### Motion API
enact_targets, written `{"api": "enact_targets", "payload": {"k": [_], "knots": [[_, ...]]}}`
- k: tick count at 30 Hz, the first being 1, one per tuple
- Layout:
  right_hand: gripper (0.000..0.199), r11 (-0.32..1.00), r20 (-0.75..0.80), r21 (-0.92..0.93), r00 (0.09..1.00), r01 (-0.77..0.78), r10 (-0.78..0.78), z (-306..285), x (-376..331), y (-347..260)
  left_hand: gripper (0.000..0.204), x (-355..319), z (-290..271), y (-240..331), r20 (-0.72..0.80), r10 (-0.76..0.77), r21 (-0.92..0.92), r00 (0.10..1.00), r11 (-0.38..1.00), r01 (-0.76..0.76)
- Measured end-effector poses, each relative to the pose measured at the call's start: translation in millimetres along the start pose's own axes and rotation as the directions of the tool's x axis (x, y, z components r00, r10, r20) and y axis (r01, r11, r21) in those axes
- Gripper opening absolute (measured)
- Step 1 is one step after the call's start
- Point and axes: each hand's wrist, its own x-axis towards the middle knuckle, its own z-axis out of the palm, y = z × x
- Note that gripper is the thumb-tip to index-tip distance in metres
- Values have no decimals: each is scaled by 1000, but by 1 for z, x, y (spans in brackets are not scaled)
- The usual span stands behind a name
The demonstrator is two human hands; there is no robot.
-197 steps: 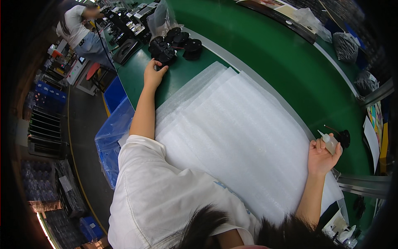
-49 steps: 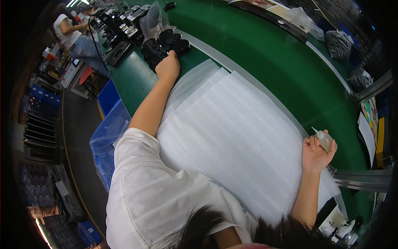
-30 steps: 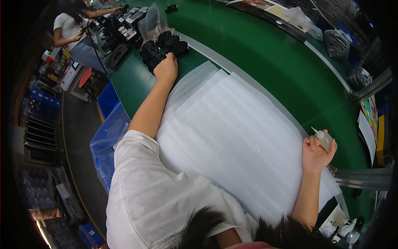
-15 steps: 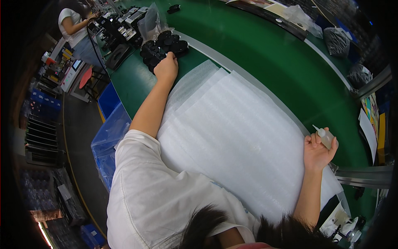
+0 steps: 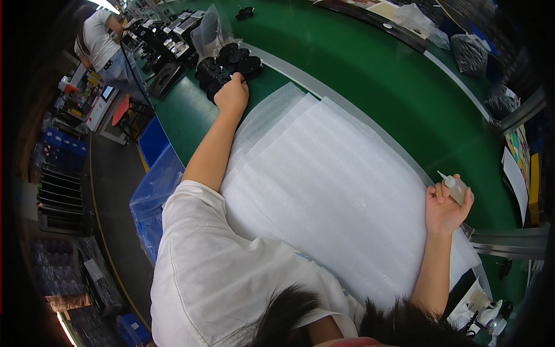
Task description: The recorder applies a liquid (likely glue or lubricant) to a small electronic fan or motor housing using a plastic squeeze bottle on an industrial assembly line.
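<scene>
My left hand [image 5: 232, 93] reaches to the far end of the work surface, its fingers curled in at a pile of black rounded parts [image 5: 232, 54]. The fingertips are hidden among these parts, so what they grip cannot be made out. Over at the right, my right hand [image 5: 445, 211] is turned palm up, with its fingers closed round a small translucent squeeze bottle [image 5: 457, 191]. The bottle has a pale, thin pointed nozzle tilted up to the left. Between my arms lies a stack of white foam sheets [image 5: 329, 191].
A clear plastic bag [image 5: 211, 34] stands behind the black parts. Past a metal rail runs a green surface [image 5: 370, 87]. Blue bins [image 5: 152, 141] stand at the left, below the table edge. A metal post [image 5: 509, 243] is beside my right hand. Another person [image 5: 104, 43] stands far left.
Both my hands keep nearly the same place and hold. The person at the far left has turned and shifted, with an arm now lowered.
</scene>
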Motion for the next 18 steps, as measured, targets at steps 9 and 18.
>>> {"api": "enact_targets", "payload": {"k": [9,18], "knots": [[33,1000,-12,-12,1000,7,-7,3,0,0,13,-2,2,-2,-97,81,9,992,997,-80],[35,1000,10,14,1000,-4,4,-2,1,0,14,-1,3,-2,-92,65,1,994,998,-65]]}}
